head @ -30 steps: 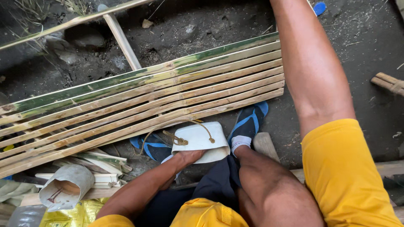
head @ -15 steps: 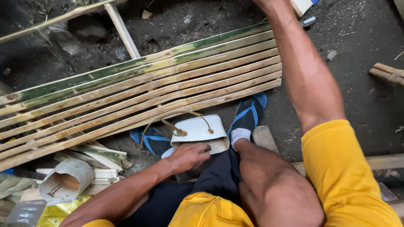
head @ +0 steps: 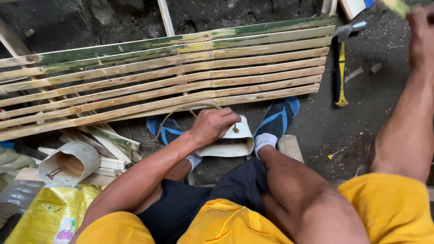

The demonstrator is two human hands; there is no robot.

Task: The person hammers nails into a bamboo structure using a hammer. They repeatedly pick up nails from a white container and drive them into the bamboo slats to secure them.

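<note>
left hand (head: 212,125) rests curled on the white pouch (head: 230,142) between the feet, just below the bamboo slat panel (head: 181,77), whose long axis runs left-right. right hand (head: 420,27) is raised top right, grip unclear; hammer (head: 340,68) lies nearer it.

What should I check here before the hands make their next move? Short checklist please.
1. Left hand seated on the white pouch: ok, fingers rest on its top edge.
2. What the left grip holds: cannot tell, the fingers curl over the pouch mouth.
3. Right hand grip: cannot tell, it is raised at the frame edge and blurred.
4. Hammer within sight: ok, it lies on the ground by the panel's right end, untouched.
5. Bamboo slat panel lying flat: ok, slats side by side in front of the feet.
6. Cord free: not ok, it loops under the panel edge.
</note>
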